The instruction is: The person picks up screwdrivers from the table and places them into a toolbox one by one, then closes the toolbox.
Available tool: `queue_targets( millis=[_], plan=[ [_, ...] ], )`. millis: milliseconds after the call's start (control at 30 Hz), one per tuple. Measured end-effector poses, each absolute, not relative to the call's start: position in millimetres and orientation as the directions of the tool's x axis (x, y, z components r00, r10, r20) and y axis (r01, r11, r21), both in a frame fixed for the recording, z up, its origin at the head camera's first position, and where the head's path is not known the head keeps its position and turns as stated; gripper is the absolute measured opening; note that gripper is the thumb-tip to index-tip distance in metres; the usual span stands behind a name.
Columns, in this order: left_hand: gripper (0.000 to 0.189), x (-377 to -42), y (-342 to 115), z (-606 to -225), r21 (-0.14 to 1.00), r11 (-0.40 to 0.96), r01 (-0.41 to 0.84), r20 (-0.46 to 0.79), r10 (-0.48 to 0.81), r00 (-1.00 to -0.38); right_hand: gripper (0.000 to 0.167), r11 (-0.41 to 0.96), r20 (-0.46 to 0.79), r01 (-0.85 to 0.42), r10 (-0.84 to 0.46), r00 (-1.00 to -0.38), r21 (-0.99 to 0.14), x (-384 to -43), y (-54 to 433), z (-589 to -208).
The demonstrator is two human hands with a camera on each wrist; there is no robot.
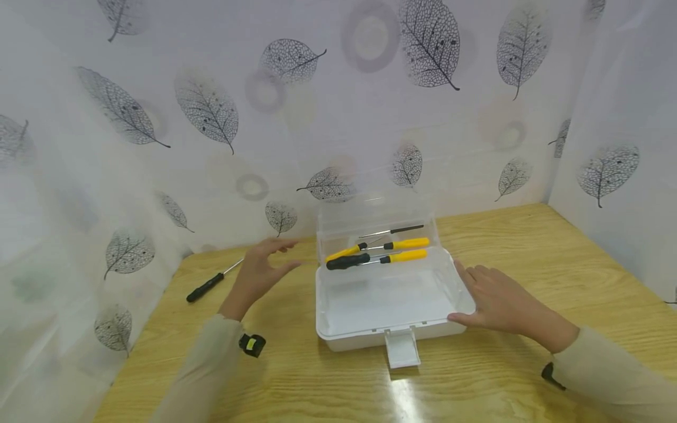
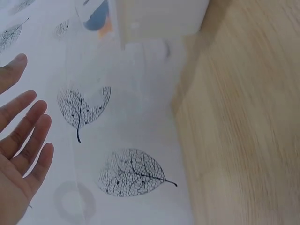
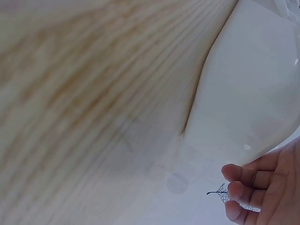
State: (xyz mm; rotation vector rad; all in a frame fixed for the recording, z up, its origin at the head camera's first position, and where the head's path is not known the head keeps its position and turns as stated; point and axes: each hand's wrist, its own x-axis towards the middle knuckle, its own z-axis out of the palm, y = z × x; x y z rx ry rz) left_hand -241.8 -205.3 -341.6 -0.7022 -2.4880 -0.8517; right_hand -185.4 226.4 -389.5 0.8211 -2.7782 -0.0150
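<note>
A white plastic toolbox (image 1: 391, 299) stands on the table with its clear lid (image 1: 375, 214) raised at the back. Several screwdrivers lie along the rear of the box by the lid, among them a yellow-handled one (image 1: 407, 255) and a black-handled one (image 1: 348, 261). My right hand (image 1: 492, 299) holds the box's right side, thumb at the front corner and fingers farther back; its fingertips (image 3: 234, 190) show beside the white wall. Left of the box, my left hand (image 1: 261, 270) is held with fingers spread apart and nothing in them. Beyond it lies another black-handled screwdriver (image 1: 206, 286).
The wooden table (image 1: 529, 252) carries the box. A white latch (image 1: 402, 348) hangs down at the box's front. Leaf-patterned white sheeting (image 1: 328, 117) rises behind the table and along both sides.
</note>
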Motion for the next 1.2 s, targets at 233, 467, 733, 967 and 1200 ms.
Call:
queue_targets(
  millis=[233, 467, 733, 967, 1200],
  plan=[
    [0.042, -241.4, -224.7, -343.1, 0.453, 0.703, 0.548, 0.533, 0.279, -0.799, 0.101, 0.84, 0.231, -0.538, -0.54, -0.81, 0.075, -185.5, 226.4, -389.4],
    [0.041, -244.7, -251.8, -345.3, 0.527, 0.738, 0.422, 0.477, 0.154, -0.865, 0.102, 0.842, 0.224, -0.536, -0.535, -0.814, 0.064, -186.4, 226.1, -389.6],
    [0.039, -249.3, -278.7, -357.5, 0.612, 0.714, 0.34, 0.44, 0.05, -0.896, 0.104, 0.843, 0.218, -0.536, -0.534, -0.817, 0.058, -186.6, 226.8, -390.2],
    [0.041, -252.5, -300.1, -370.1, 0.639, 0.727, 0.251, 0.396, -0.031, -0.918, 0.103, 0.835, 0.242, -0.547, -0.545, -0.803, 0.062, -186.7, 227.0, -391.4],
    [0.048, -252.8, -316.2, -373.9, 0.656, 0.736, 0.166, 0.354, -0.106, -0.929, 0.103, 0.835, 0.238, -0.546, -0.544, -0.805, 0.061, -187.5, 227.7, -392.4]
  ],
)
